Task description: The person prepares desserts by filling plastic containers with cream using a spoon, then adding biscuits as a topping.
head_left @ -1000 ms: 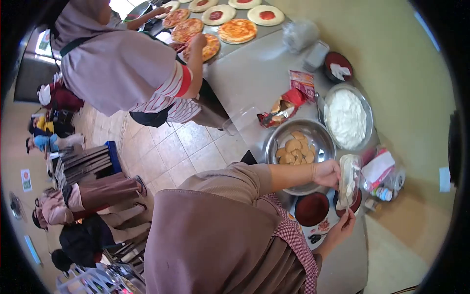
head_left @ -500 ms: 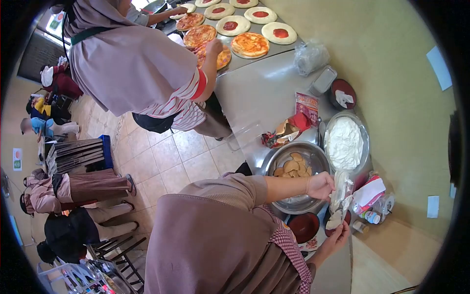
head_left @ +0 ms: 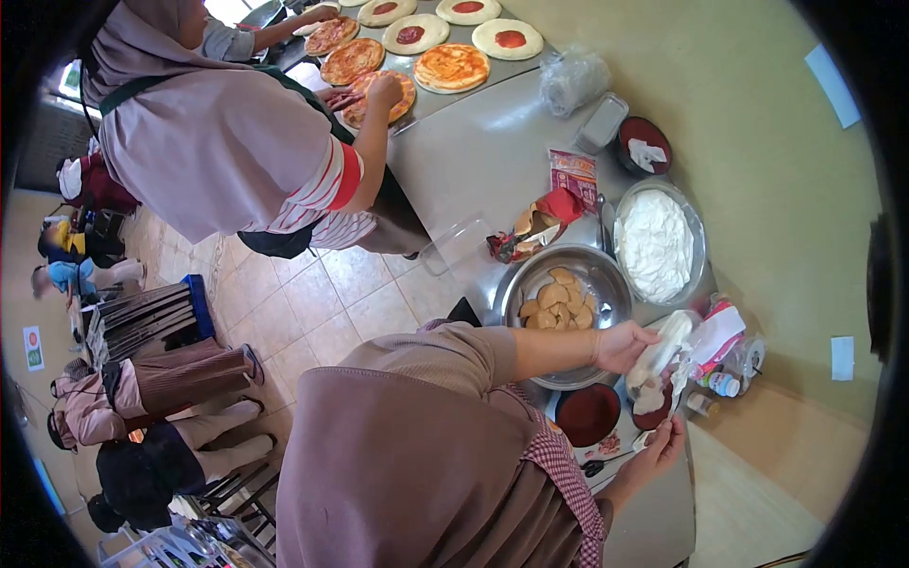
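My left hand (head_left: pixel 627 347) is closed on a clear plastic bag (head_left: pixel 674 331) with white cream in it. A tan lump (head_left: pixel 648 390) shows at the bag's lower end, partly over a dark red bowl. My right hand (head_left: pixel 657 452), fingers pinched together, holds a thin, twisted end of the plastic. Beside my left forearm stands a steel bowl (head_left: pixel 614 276) with several tan, flat pieces (head_left: pixel 559 301) in it. Just beyond it is a clear tub (head_left: pixel 703 248) heaped with white cream (head_left: pixel 655 246). Black-handled scissors (head_left: pixel 594 468) lie near my right hand.
A dark red bowl (head_left: pixel 587 415) stands between my arms. Bottles (head_left: pixel 722 384) and packets crowd the wall side. Farther along are an opened foil packet (head_left: pixel 538 225), a plastic container (head_left: pixel 602 123) and a crumpled plastic bag (head_left: pixel 574 81). A co-worker (head_left: pixel 227 142) handles pizzas (head_left: pixel 453 68).
The bag has swung away from the cream tub and spread toward the wall-side packets. My right hand has drawn the plastic end out thin. The whole view has shifted slightly.
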A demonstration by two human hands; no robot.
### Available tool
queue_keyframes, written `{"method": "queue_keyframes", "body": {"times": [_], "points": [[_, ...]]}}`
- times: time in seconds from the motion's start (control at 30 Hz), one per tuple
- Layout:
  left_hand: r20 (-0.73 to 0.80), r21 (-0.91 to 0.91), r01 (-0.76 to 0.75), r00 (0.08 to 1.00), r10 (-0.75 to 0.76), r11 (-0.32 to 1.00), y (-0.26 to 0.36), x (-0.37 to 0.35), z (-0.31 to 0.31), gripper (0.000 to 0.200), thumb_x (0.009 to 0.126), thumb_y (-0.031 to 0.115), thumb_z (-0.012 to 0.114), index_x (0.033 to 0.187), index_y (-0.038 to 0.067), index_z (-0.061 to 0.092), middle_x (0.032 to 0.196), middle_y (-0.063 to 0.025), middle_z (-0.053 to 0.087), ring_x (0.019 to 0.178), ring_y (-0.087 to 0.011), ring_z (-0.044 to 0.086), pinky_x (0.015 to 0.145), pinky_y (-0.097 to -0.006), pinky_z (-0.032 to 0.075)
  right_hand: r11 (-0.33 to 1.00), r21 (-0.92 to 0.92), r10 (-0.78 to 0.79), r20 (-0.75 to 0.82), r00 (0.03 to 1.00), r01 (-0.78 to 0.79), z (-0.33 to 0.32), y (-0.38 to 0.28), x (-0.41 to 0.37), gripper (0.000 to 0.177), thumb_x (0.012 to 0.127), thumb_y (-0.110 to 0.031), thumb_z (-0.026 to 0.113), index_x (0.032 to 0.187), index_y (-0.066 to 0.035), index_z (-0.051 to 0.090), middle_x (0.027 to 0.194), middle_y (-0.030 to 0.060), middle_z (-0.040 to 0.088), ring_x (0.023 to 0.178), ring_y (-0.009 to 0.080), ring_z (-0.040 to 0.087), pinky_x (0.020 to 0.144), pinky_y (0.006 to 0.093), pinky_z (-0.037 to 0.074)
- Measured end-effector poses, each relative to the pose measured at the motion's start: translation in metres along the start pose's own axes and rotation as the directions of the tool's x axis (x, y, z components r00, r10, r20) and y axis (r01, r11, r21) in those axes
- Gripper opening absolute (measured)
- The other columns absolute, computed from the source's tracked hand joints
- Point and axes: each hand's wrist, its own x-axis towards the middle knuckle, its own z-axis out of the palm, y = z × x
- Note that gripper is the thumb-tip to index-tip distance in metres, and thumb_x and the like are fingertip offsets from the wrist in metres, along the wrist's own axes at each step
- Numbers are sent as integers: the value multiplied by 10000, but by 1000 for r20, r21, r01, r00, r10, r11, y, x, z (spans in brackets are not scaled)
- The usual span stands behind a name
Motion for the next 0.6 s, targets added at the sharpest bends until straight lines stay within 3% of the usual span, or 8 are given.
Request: {"method": "queue_keyframes", "body": {"times": [0.13,0.2,0.3,0.57,0.6], "points": [[-88,53,53,995,-48,997,-11,6,-2,499,948,462,394,1332,145,396,1206,-95,544,970,-244,600,800,-460,505,1000,-15,-8,-20,1000,8,-6,-1,-3,177,930,-159,513,1041,-37,578,815,-54,508,651,21,355,559,181,272],[-172,176,163,976,-132,971,-15,8,-4,531,945,534,335,1308,153,409,1115,-69,582,798,-200,631,657,-385,551,1000,-29,0,-30,1000,-1,-8,-1,-3,191,932,-156,507,1052,-23,573,824,-41,500,678,33,376,580,184,290],[-220,260,146,971,-88,955,-21,8,11,559,938,568,309,1269,140,448,1036,-53,600,696,-165,620,566,-325,543,1000,-29,10,-28,1000,-11,-12,-1,-6,210,935,-154,499,1071,-8,565,857,-20,503,720,47,406,613,190,315],[-220,206,158,969,-112,966,-33,10,9,582,944,574,265,1201,122,524,999,-55,613,674,-163,604,529,-294,519,1000,-21,14,-41,999,-15,-25,15,-8,215,934,-151,497,1080,-6,559,925,15,540,786,69,457,666,198,355],[-216,185,162,969,-121,969,-33,11,8,570,952,559,257,1202,122,525,993,-53,618,671,-170,604,527,-290,514,1000,6,-8,-56,998,9,-24,16,-8,195,929,-149,512,1069,-28,574,869,-24,515,734,40,422,621,180,325]]}}
